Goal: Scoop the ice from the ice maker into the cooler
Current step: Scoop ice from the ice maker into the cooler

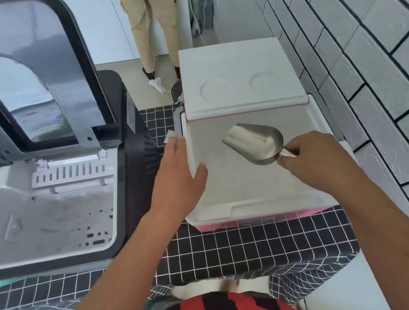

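Note:
The black ice maker (127, 128) stands at the left with its lid raised, showing a white inner basket (50, 216); any ice in it is too blurred to make out. To its right the white cooler (318, 119) with a pink base sits with its lid (240, 77) tipped back. My right hand (315, 158) grips the handle of a metal scoop (256, 142), held over the cooler's inside with its mouth pointing left and away. My left hand (177, 174) rests flat on the cooler's left rim, thumb inside the rim.
Both appliances stand on a black cloth with a white grid (236, 249). A white tiled wall (365, 42) runs along the right. Another person's legs (152, 26) stand behind the table, with a white cable hanging down beside them.

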{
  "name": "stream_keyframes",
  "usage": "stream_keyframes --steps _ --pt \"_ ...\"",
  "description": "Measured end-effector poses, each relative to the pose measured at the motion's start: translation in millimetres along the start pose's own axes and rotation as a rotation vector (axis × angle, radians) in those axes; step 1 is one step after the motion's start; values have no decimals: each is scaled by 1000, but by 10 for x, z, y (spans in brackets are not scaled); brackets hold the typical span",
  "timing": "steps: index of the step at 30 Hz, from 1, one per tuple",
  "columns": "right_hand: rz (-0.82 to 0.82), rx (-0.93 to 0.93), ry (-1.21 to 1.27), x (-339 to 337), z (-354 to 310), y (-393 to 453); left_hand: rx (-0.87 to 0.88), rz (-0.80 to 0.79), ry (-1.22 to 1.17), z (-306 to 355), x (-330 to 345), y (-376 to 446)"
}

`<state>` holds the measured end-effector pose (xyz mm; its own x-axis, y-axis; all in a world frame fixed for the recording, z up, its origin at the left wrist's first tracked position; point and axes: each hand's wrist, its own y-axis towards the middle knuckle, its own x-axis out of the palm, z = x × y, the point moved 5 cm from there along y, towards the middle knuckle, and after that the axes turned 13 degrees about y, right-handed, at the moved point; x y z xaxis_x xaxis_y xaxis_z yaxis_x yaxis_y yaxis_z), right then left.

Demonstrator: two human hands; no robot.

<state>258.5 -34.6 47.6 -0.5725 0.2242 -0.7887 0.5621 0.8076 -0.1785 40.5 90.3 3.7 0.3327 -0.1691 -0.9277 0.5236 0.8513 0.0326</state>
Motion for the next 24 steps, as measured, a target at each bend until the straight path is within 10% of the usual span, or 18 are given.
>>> stream_keyframes --steps 13,24 --pt "-160 -369 -144 584 -1825 -432 -145 457 15 -1585 -1408 -587" --pt "-283 -485 -792 1306 -3323 -897 -155 105 27 -2875 -1348 -627"
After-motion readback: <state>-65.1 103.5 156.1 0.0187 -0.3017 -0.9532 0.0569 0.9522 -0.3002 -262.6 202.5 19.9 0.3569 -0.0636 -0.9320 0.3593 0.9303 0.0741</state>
